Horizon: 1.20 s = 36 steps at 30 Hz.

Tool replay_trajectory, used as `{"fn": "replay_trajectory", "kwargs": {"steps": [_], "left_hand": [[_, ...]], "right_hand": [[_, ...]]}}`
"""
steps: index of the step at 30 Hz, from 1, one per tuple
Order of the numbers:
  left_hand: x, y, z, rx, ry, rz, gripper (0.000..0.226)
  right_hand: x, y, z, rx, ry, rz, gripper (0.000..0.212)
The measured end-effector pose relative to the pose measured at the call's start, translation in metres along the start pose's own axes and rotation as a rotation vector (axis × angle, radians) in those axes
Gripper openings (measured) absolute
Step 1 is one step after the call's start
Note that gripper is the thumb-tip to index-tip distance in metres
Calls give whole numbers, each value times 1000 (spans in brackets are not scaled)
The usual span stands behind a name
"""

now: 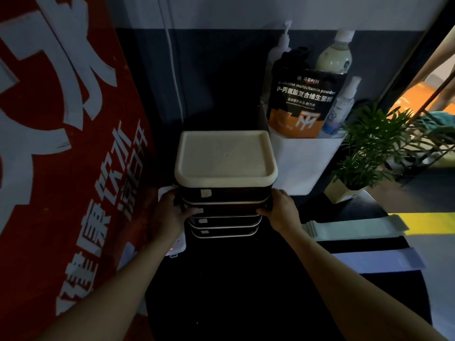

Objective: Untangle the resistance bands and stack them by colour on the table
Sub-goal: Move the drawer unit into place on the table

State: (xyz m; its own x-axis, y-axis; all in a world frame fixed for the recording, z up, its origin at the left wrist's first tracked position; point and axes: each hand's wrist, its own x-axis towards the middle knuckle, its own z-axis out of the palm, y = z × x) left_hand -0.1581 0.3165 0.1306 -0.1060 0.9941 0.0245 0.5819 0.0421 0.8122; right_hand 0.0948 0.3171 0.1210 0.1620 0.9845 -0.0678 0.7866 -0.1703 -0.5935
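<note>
A tall stack of dark drawers (225, 195) with a cream top tray stands at the back of the dark table. My left hand (170, 212) grips its left side and my right hand (280, 211) grips its right side, fingers curled onto the second drawer's front. To the right lie flat resistance bands: a pale green one (354, 228), a yellow one (430, 222) beyond it, and a light lavender one (384, 259) nearer me, with black strips between them.
A red banner (61, 143) with white characters leans at the left. A white power strip (176, 244) lies by the drawers. A white bin (302, 163) holds a supplement pouch, bottles and a spray. A potted plant (369, 148) stands at the right.
</note>
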Motion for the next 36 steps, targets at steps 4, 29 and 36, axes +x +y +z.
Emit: {"fn": "replay_trajectory", "kwargs": {"steps": [4, 29, 36], "left_hand": [[6, -6, 2, -54, 41, -52, 49], [-24, -70, 51, 82, -74, -127, 67], [-49, -73, 41, 44, -70, -138, 58]], "right_hand": [[3, 2, 4, 21, 57, 8, 38], [-22, 33, 70, 176, -97, 123, 49], [-52, 38, 63, 325, -77, 200, 45]]}}
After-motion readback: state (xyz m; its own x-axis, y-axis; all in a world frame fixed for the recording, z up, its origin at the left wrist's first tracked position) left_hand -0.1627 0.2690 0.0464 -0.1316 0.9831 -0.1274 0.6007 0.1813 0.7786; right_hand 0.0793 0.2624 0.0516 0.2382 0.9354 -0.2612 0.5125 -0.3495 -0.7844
